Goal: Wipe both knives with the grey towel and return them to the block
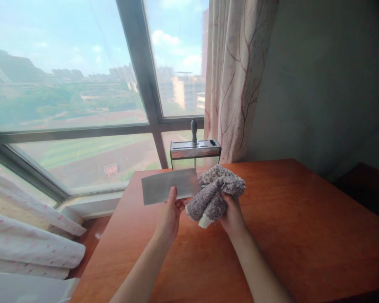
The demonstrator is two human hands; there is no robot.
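My left hand (172, 210) grips a thin, flat, grey rectangular sheet (164, 187) by its lower edge, thumb on the near face. Bunched in my right hand (230, 212) is a fluffy grey-and-white cloth (216, 191). The cloth overlaps or touches the sheet's right end; which of the two I cannot tell. Both things are held above the wooden table (196, 261). Behind them, at the table's far edge, stands a metal frame-shaped device (196, 148) with a dark upright handle (193, 131) on top. Its lower part is hidden by the sheet and the cloth.
Large windows (97, 105) with grey frames rise beyond the table on the left. A patterned curtain (233, 75) hangs behind the metal device, and another curtain (28, 235) lies low at left. A dark wall (312, 84) is on the right.
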